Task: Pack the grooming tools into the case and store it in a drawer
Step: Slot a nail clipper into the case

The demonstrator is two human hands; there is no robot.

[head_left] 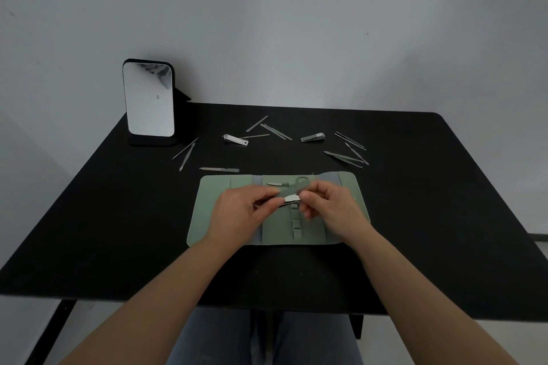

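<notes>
Dim, flat light; soft focus; wide-angle bending at the edges.

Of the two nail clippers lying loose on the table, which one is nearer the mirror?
The shiny silver clipper, the left one of the pair, is closer to the mirror; the greenish clipper sits farther right.

The table (118, 216) is matt black. The case (341, 234) looks like soft, matt green leatherette with grey cloth bands. At its twelve o'clock, loose tools (344, 156) and nail clippers (235, 139) are satin metal. The mirror (148, 101) is glossy.
</notes>
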